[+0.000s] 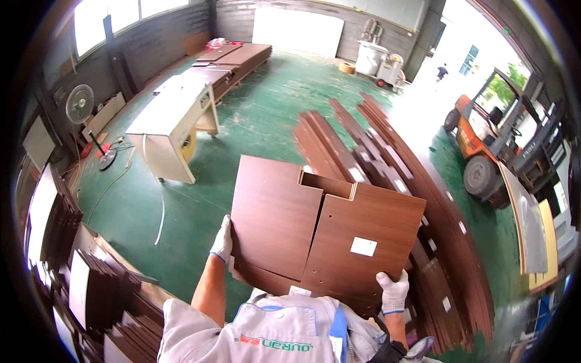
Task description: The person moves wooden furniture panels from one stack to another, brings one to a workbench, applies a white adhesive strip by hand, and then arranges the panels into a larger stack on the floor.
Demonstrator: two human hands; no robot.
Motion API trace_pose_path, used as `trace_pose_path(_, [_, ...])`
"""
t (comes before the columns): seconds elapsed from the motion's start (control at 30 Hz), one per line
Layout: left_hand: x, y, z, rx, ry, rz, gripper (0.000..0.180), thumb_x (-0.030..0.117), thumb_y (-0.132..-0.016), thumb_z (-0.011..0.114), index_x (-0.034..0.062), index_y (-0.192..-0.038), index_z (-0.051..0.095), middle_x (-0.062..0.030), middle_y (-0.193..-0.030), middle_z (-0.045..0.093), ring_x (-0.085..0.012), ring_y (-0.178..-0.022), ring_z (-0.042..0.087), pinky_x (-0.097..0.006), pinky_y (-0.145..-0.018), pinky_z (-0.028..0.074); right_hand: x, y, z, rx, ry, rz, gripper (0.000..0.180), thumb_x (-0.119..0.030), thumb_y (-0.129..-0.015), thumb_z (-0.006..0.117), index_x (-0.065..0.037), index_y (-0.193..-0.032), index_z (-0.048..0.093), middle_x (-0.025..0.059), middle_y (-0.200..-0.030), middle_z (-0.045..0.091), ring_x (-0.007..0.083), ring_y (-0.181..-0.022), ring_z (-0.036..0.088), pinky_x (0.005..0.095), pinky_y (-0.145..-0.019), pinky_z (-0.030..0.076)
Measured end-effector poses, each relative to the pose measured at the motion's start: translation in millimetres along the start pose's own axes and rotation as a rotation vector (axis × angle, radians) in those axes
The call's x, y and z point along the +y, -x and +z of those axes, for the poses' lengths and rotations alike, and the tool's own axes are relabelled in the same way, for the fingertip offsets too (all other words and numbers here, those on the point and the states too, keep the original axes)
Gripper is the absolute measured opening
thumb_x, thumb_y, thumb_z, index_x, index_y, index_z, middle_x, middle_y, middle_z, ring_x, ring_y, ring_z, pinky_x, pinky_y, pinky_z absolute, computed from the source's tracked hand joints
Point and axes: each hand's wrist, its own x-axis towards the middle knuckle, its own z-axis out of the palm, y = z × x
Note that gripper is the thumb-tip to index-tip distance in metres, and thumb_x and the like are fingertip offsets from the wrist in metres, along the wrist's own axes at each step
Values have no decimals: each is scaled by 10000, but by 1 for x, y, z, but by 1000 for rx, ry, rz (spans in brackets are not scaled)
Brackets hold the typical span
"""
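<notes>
In front of my body I carry a bundle of dark brown wood-grain panels. A narrow gap runs between the left panel and the right one, and a notch is cut into the far edge. A blank-looking white label sticks to the right panel, beside some small drilled holes. My left hand, in a white glove, grips the bundle's left edge. At the lower right edge my right hand, gloved too, clasps it with the thumb on top. The fingers underneath are hidden.
Long brown boards lie in rows on the green floor to the right. Brown panels stand stacked at lower left. A white worktable and a fan stand at left. An orange forklift is parked at far right.
</notes>
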Motion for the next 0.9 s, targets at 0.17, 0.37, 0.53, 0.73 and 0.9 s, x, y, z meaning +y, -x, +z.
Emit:
trace_pose_path(0.17, [65, -52, -100, 133, 82, -63, 789, 612, -1096, 398, -21, -1566, 441, -105, -1567, 509, -209, -1400, 480, -348, -1200, 351, -2, -50, 149, -132, 46, 70, 619, -57, -727, 921, 86, -1245, 614, 115, -1119, 709, 191, -963, 684, 339, -860, 591])
trace_pose_path(0.37, [121, -118, -183, 296, 108, -4, 805, 639, -1081, 403, -10, -1555, 459, -112, -1560, 519, -235, -1396, 499, -369, -1196, 365, -25, -118, 339, -320, 80, 119, 508, -97, -780, 895, 63, -1206, 670, 96, -1097, 725, 185, -962, 684, 332, -859, 579])
trace_pose_path(0.53, [171, -178, -252, 514, 167, -27, 801, 644, -1080, 384, 1, -1548, 478, -114, -1537, 545, -270, -1384, 516, -394, -1196, 366, -2, -200, 510, -570, 182, 148, 607, -246, -725, 967, 66, -1182, 717, 146, -1108, 771, 230, -978, 727, 360, -895, 577])
trace_pose_path(0.73, [210, -233, -321, 705, 219, -23, 865, 721, -1027, 417, 54, -1576, 457, -101, -1576, 519, -296, -1401, 514, -451, -1200, 371, -33, -278, 722, -824, 325, 115, 778, -505, -679, 968, 75, -1137, 724, 188, -1066, 775, 266, -976, 740, 391, -894, 572])
trace_pose_path(0.9, [235, -310, -377, 855, 244, -96, 906, 743, -1021, 397, 39, -1591, 430, -122, -1609, 480, -317, -1443, 472, -472, -1217, 343, -31, -320, 876, -974, 384, 89, 703, -459, -737, 963, 65, -1150, 741, 139, -1077, 772, 203, -967, 711, 353, -894, 565])
